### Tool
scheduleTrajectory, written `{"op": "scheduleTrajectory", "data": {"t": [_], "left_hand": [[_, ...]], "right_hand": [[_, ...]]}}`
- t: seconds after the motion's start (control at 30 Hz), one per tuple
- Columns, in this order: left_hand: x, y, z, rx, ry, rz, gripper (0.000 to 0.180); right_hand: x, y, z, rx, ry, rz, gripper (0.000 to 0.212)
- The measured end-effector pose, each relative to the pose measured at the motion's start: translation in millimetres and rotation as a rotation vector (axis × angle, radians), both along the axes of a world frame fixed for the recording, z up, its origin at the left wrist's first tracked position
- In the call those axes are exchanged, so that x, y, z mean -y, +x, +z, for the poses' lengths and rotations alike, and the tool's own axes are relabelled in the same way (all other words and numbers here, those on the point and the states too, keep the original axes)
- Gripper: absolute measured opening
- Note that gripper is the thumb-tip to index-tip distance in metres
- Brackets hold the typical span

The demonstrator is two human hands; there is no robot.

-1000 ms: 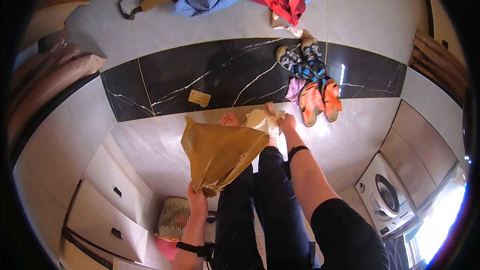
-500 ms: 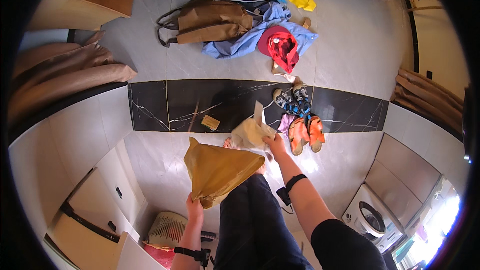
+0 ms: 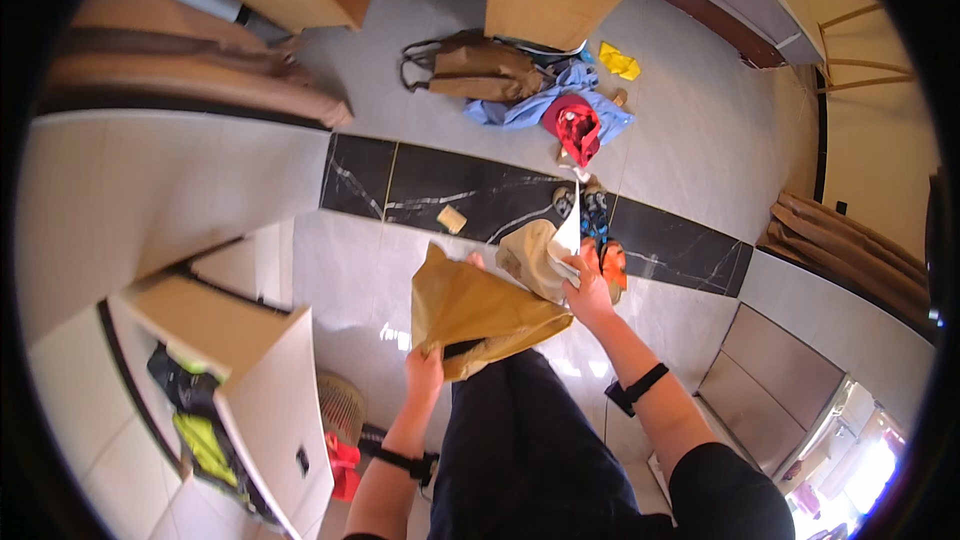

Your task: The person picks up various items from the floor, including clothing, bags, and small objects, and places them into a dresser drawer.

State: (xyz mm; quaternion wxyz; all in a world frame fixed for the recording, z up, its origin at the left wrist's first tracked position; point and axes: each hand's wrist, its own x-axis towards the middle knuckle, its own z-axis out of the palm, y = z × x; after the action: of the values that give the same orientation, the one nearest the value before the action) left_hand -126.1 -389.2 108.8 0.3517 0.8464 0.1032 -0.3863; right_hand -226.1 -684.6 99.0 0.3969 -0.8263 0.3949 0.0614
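My left hand (image 3: 425, 372) grips the near left edge of a mustard-yellow bag (image 3: 470, 302), its fingers closed on the material. The bag hangs over my legs, and a dark gap shows at its near edge beside that hand. In my right hand (image 3: 590, 294) is a cream, soft-looking bag (image 3: 526, 256) with a stiff white flap (image 3: 567, 234) standing up from it; its exact kind is unclear. The cream bag is just beyond the yellow bag's right part. The right hand is close to the yellow bag's right corner; whether it touches is unclear.
On the floor ahead lie a brown bag (image 3: 487, 70), blue cloth (image 3: 510, 112), a red cap (image 3: 574, 122) and a yellow cloth (image 3: 619, 61). Sandals (image 3: 613, 262) and a small box (image 3: 451, 219) lie around the black strip (image 3: 440, 180). A cabinet door (image 3: 275, 420) stands ajar at left.
The view has turned, showing more of the left cabinet. The yellow bag's near edge has parted, showing a dark gap. The white flap stands higher beside my right hand.
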Motion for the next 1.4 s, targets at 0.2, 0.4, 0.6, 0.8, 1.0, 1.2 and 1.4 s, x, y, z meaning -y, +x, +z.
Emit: {"op": "scheduleTrajectory", "data": {"t": [0.2,0.4,0.6,0.8,1.0,1.2,1.4], "left_hand": [[20.0,-10.6,87.1,0.213,-0.011,-0.21,0.042],[39.2,-25.1,155.8,0.104,0.056,-0.341,0.042],[15.7,-17.3,180.9,0.14,0.04,-0.399,0.04],[-21.2,8.3,237.4,0.273,0.15,-0.581,0.028],[-55.7,30.0,276.6,0.657,-0.125,-0.477,0.04],[-117.2,110.4,392.3,0.838,-0.581,-0.15,0.036],[-229.5,155.1,497.1,1.314,-0.498,-0.058,0.036]], "right_hand": [[-47.2,5.9,126.1,-0.038,-0.004,0.536,0.046],[-83.1,5.3,172.8,-0.196,0.01,0.78,0.071],[-94.8,1.6,195.3,-0.169,-0.072,0.836,0.049],[-73.6,37.6,264.6,0.024,0.007,0.557,0.04],[-95.3,89.8,382.9,0.306,0.014,0.547,0.03],[-131.6,163.0,499.1,0.447,0.193,0.513,0.03],[-224.2,245.6,557.3,0.924,0.492,0.522,0.031]]}}
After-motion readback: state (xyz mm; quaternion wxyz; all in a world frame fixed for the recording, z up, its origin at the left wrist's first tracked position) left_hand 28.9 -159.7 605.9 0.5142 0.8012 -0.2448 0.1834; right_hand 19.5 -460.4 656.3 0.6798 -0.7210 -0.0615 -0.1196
